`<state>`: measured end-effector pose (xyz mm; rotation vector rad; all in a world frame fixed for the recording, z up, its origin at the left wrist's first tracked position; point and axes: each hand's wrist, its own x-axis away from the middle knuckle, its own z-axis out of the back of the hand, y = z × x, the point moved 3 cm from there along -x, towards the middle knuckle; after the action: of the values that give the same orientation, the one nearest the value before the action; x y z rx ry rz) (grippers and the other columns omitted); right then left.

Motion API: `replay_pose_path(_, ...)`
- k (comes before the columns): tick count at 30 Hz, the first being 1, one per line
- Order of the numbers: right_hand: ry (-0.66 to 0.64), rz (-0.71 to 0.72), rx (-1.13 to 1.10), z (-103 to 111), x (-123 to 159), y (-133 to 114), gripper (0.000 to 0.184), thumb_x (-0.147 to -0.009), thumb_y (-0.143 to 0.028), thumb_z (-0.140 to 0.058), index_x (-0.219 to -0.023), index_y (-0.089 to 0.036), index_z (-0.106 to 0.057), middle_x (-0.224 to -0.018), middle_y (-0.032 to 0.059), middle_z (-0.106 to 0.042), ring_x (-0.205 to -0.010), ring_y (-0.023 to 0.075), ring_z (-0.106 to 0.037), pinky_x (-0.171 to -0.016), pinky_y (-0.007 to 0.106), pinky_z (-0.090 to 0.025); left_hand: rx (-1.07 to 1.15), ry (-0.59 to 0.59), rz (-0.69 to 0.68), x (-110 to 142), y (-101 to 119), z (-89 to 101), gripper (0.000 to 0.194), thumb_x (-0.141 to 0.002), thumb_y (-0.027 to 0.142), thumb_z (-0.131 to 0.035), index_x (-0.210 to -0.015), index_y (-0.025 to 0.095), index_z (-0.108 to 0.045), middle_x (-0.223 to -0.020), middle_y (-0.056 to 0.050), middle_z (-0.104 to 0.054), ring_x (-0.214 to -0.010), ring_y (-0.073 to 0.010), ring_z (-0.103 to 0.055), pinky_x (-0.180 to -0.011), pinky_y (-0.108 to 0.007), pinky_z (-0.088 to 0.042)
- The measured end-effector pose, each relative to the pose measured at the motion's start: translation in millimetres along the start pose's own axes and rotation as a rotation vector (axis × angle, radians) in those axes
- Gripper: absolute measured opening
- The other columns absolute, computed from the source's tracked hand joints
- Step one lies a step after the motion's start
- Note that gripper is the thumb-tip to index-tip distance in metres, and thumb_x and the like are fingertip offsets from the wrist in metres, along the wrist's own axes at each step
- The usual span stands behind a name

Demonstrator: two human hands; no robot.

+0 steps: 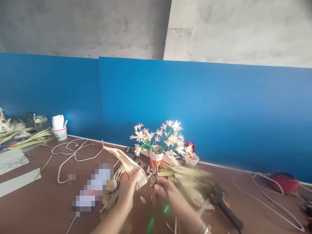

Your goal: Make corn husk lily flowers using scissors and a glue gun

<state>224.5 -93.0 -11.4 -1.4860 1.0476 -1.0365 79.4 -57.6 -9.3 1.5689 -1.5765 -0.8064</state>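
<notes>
Over at the brown counter [48, 198], the left hand [128, 187] has a pale husk [130, 164] pinched between thumb and fingers, its long narrow end pointing up and away to the left. The right hand [162, 188] grips scissors [156, 172], blades upward, just beside the husk's wide end. Behind them stands a paper cup [156, 157] full of cream flowers [172, 138] on green stems (rather pretty against that blue panel [195, 97]). Loose husks [192, 182] lie around the cup, blurred on the right. A black glue gun [223, 204] rests to the right of the right hand, and a white cable [62, 162] loops across the left side.
</notes>
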Motion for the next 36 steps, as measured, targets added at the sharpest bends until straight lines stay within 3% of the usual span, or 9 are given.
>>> replay_pose_path(6,-0.057,0.128,0.100,-19.2,12.8,19.8,0.048,-0.070,-0.058,-0.065,-0.090,-0.016,-0.057,-0.071,0.0009,-0.058,-0.067,0.0144,-0.054,-0.061,0.024,-0.041,0.035,0.087,-0.006,3.0,-5.0,-0.2,0.032,-0.061,0.036,-0.078,-0.078,0.015,-0.061,-0.058,0.002,-0.062,-0.053,-0.0135,-0.059,-0.054,-0.023,-0.046)
replay_pose_path(10,-0.039,0.032,0.112,-23.8,10.9,27.8,0.053,-0.066,-0.065,-0.064,-0.089,-0.017,-0.056,-0.065,-0.0003,-0.056,-0.062,0.0148,-0.054,-0.055,0.024,-0.040,0.032,0.124,0.007,6.1,-8.1,-0.2,0.035,-0.062,0.038,-0.077,-0.081,0.014,-0.061,-0.059,0.002,-0.062,-0.053,-0.0130,-0.058,-0.053,-0.022,-0.045)
replay_pose_path(19,0.043,0.090,0.193,-28.7,15.4,11.6,0.058,-0.067,-0.071,-0.057,-0.082,-0.015,-0.055,-0.056,-0.0026,-0.050,-0.050,0.0107,-0.048,-0.049,0.023,-0.041,-0.003,0.032,0.031,10.6,-7.9,-6.3,0.030,-0.063,0.040,-0.076,-0.069,0.016,-0.059,-0.052,0.004,-0.057,-0.049,-0.0112,-0.053,-0.050,-0.021,-0.043)
replay_pose_path(28,0.110,0.105,0.212,-26.5,12.1,16.5,0.058,-0.064,-0.072,-0.058,-0.075,-0.016,-0.055,-0.057,-0.0027,-0.048,-0.049,0.0105,-0.046,-0.047,0.022,-0.040,-0.046,0.066,0.011,10.2,-7.6,-3.8,0.032,-0.063,0.040,-0.076,-0.075,0.014,-0.062,-0.057,0.002,-0.061,-0.053,-0.0120,-0.056,-0.052,-0.022,-0.045)
replay_pose_path(36,0.149,0.143,0.320,-24.9,16.4,4.2,0.055,-0.066,-0.070,-0.058,-0.068,-0.015,-0.058,-0.059,0.0001,-0.051,-0.059,0.0133,-0.048,-0.050,0.022,-0.038,-0.032,0.067,-0.005,6.8,-8.7,-0.6,0.036,-0.063,0.040,-0.075,-0.084,0.013,-0.065,-0.064,-0.002,-0.065,-0.058,-0.0148,-0.060,-0.056,-0.023,-0.047)
